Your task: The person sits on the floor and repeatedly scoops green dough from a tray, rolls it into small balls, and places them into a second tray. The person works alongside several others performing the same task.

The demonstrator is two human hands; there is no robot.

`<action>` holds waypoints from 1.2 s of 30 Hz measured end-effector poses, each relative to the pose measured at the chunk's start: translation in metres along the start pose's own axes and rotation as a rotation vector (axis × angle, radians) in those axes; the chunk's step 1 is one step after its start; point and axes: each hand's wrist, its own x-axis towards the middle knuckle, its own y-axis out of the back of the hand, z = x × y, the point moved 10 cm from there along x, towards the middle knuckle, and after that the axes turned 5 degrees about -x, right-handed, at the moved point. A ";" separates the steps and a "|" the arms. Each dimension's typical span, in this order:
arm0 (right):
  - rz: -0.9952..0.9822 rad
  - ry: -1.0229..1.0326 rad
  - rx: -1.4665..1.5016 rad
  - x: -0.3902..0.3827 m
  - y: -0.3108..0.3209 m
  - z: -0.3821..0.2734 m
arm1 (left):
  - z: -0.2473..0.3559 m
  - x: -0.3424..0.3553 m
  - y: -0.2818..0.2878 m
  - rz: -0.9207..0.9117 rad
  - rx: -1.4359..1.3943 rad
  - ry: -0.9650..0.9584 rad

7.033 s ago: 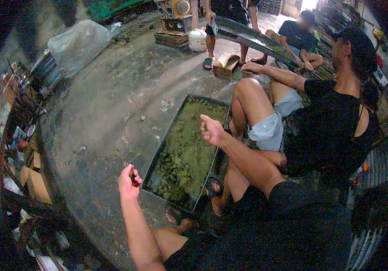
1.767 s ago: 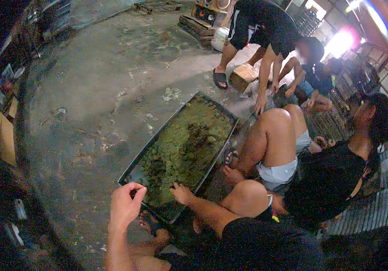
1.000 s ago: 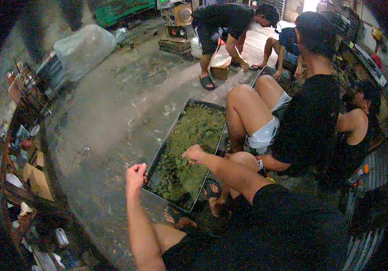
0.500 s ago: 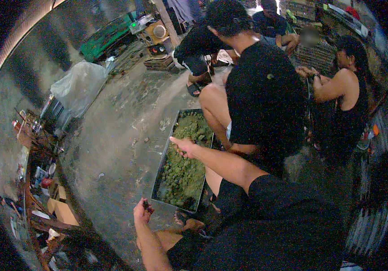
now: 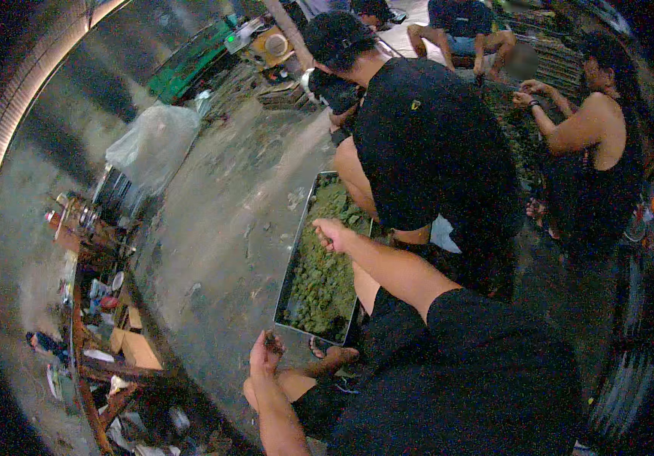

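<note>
My left hand [image 5: 265, 354] is closed around a small dark clump [image 5: 272, 342], outside the near end of a metal tray. The rectangular tray [image 5: 289, 268] lies on the floor, holding greenish crumbly material [image 5: 319, 277] with small lumps in it. My right hand [image 5: 328, 233] is over the middle of the tray with its fingers curled; anything inside them is hidden. A co-worker in a black T-shirt [image 5: 433, 152] sits just beyond the tray's right side, bent forward, partly covering its far end.
Other co-workers [image 5: 578, 144] sit and crouch at the back right around a long dark tray [image 5: 513, 129]. A cluttered wooden shelf [image 5: 87, 372] runs along the left, with cardboard pieces [image 5: 137, 346]. Behind it lie plastic sheeting [image 5: 152, 140] and a green object [image 5: 175, 72].
The view has tilted and shifted. The co-worker beside me leans further forward; the standing one has bent low. My left hand has stayed closed, while my right hand has moved about over the tray.
</note>
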 end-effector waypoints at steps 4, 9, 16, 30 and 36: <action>-0.055 -0.039 0.024 0.002 -0.013 0.004 | 0.013 -0.030 0.009 -0.017 -0.023 -0.113; -0.035 -0.069 0.034 -0.014 -0.008 0.008 | 0.014 -0.073 0.001 -0.012 -0.079 -0.137; 0.014 -0.073 -0.092 -0.024 0.001 0.014 | 0.029 -0.074 -0.022 -0.018 -0.021 -0.150; 0.016 0.076 0.469 -0.019 0.030 0.008 | 0.022 -0.091 -0.126 -0.292 0.004 -0.129; -0.080 0.064 0.139 -0.060 0.006 0.014 | 0.031 -0.094 -0.105 -0.213 -0.051 -0.104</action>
